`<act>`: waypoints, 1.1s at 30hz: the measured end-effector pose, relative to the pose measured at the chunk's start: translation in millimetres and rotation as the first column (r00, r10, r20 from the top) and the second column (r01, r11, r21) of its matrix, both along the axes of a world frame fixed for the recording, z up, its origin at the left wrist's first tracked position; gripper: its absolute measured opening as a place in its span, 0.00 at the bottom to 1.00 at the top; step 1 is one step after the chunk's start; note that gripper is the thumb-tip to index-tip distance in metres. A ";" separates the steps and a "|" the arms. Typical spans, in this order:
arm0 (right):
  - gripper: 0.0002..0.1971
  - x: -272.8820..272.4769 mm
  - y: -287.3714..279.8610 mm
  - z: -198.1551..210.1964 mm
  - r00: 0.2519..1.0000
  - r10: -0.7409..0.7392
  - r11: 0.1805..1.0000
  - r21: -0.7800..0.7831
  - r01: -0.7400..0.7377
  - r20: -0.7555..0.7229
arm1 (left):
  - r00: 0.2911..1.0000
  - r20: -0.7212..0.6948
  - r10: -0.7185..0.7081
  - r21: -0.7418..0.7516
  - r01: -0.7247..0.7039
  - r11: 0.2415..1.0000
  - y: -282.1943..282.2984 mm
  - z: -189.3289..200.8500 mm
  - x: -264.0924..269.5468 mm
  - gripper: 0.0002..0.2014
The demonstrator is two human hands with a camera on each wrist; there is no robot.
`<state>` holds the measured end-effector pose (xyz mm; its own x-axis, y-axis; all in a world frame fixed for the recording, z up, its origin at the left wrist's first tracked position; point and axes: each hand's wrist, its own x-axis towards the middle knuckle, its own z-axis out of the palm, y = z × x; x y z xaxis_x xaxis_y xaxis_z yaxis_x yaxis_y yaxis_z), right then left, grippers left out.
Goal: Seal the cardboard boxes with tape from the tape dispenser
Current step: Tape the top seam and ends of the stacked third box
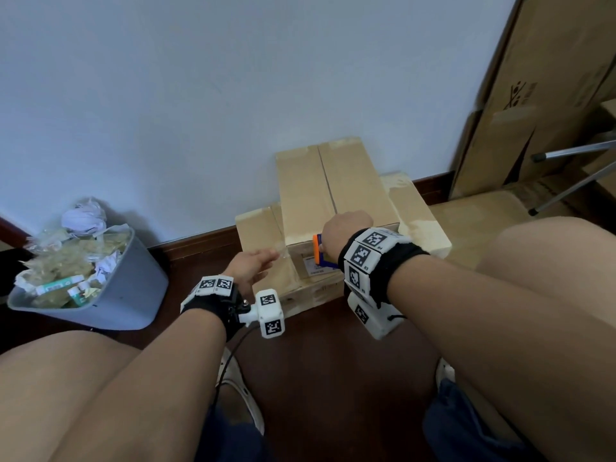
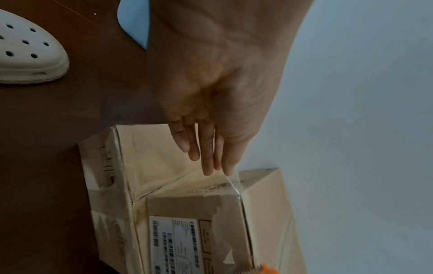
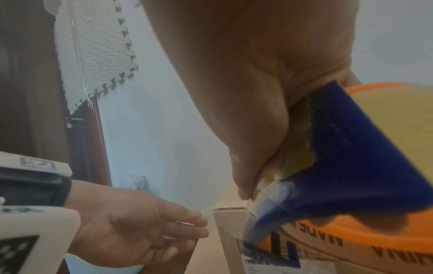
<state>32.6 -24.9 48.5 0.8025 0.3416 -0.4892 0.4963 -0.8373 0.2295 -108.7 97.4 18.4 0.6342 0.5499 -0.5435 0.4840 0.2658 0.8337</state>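
- The right hand is wrapped around the tape dispenser, a blue and orange tool with a yellowish roll, held against the near upper edge of the top cardboard box.
- The left hand, at about nine o'clock from the dispenser, has its fingers straight and together; its fingertips touch a strip of clear tape at the box's near left corner. Whether they press it down or merely steady it is hard to tell from these views.
- The top box lies across a wider lower box, both against the wall at twelve o'clock; a shipping label faces the person.
- The tape is thin, limp and sticky, so I expect it to wrinkle or cling to itself unless kept taut; best held by its free end, flat under the fingertips.
- The dispenser is rigid and looks light, taken by its handle, clear of its toothed edge.
- The boxes seem stiff; the top one could slide under a pull.
- A full grey bin sits at nine o'clock on the dark floor.
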 end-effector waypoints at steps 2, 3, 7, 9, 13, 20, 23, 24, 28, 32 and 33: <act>0.22 -8.4 -7.2 15.9 1.000 0.013 1.000 0.028 -0.013 0.005 | 0.999 0.030 -0.010 0.008 0.010 1.000 -3.6 2.6 1.6 0.11; 0.20 -14.1 -13.4 28.4 1.000 0.014 0.998 0.056 -0.013 -0.008 | 0.999 0.041 -0.018 0.014 0.017 1.000 -4.2 3.4 2.4 0.12; 0.22 -4.5 -7.6 15.4 1.000 0.011 0.996 0.084 -0.010 -0.003 | 0.995 0.031 -0.094 0.099 0.091 0.991 -3.8 2.6 3.4 0.15; 0.34 8.3 3.7 -16.7 0.998 -0.048 0.996 0.068 0.050 -0.034 | 0.989 0.024 -0.145 0.162 0.139 0.977 -7.4 2.0 4.9 0.17; 0.36 18.3 12.9 -32.4 0.998 -0.043 0.998 0.050 0.046 -0.052 | 0.979 -0.015 -0.205 0.411 0.193 0.891 -19.4 1.8 12.8 0.25; 0.12 -26.2 -45.0 73.6 0.979 0.196 0.965 0.164 -0.202 0.052 | 0.939 -0.198 -0.281 0.809 0.319 0.494 -18.7 3.2 31.2 0.20; 0.15 -20.4 -34.3 62.1 0.979 0.200 0.973 0.108 -0.203 0.033 | 0.906 -0.266 -0.328 0.852 0.380 0.359 -12.4 5.0 32.3 0.20; 0.15 -19.1 -30.9 57.8 0.980 0.197 0.975 0.098 -0.198 0.024 | 0.893 -0.289 -0.345 0.858 0.401 0.320 -10.4 7.0 32.5 0.20; 0.17 -17.6 -34.1 59.9 0.973 0.228 0.971 0.068 -0.231 0.042 | 0.838 -0.340 -0.428 0.835 0.478 0.271 1.4 13.6 31.2 0.17; 0.17 -15.5 -28.6 51.4 0.986 0.161 0.985 0.057 -0.164 0.052 | 0.808 -0.361 -0.466 0.711 0.562 0.423 17.2 15.3 21.0 0.21; 0.18 -13.7 -27.4 46.9 0.989 0.137 0.989 0.047 -0.139 0.061 | 0.842 -0.311 -0.442 0.661 0.525 0.536 19.3 15.4 17.4 0.22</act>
<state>18.8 -52.3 95.4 0.7723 0.4744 -0.4225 0.5951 -0.7730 0.2198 -91.3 116.6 33.8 0.8909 0.4055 -0.2045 0.4421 -0.6715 0.5946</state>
